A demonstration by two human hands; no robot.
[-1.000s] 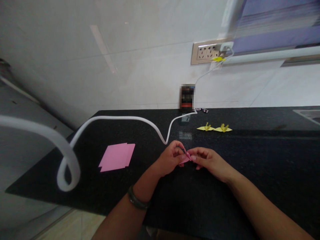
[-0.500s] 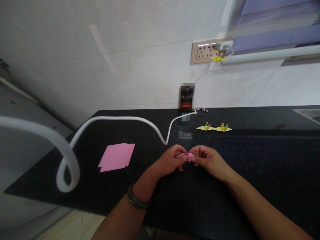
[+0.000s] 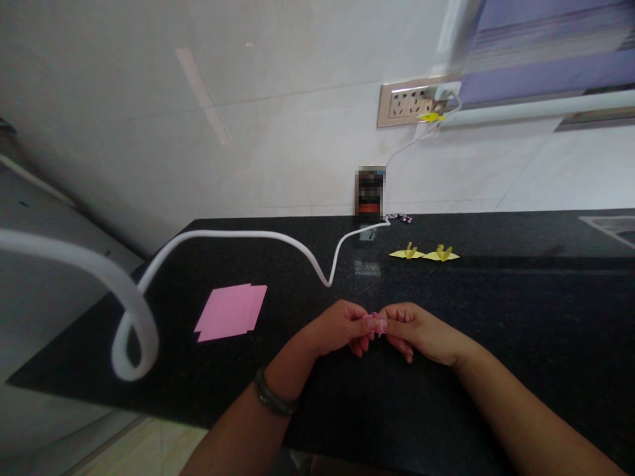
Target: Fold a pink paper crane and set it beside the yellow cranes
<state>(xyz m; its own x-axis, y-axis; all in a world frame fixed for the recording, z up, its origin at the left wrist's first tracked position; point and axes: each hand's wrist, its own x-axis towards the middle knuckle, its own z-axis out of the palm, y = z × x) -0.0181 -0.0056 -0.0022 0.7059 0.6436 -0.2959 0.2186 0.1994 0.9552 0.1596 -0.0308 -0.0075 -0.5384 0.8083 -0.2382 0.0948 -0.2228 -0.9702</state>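
Between my two hands is a small piece of folded pink paper (image 3: pixel 380 324), mostly hidden by the fingers. My left hand (image 3: pixel 344 327) pinches its left side, thumb on top and fingers curled beneath. From the other side my right hand (image 3: pixel 417 329) grips it with thumb and forefinger, the lower fingers hanging loosely below. The thumbs almost meet over the paper. Two yellow folded paper cranes (image 3: pixel 441 254) stand beyond my right hand, wing to wing. To the left lies a small stack of pink paper squares (image 3: pixel 228 313).
A thick white cable (image 3: pixel 238 234) loops across the black countertop (image 3: pixel 163 390) and in front of the left side. A phone-like device (image 3: pixel 370 193), its screen blurred, leans on the tiled wall below a socket panel (image 3: pixel 404 104). A sink edge (image 3: pixel 610 230) shows at right.
Both hands have come slightly nearer to me with the pink paper. My right hand's fingers have shifted, its lower ones now hanging down, and the thumbs are closer together.
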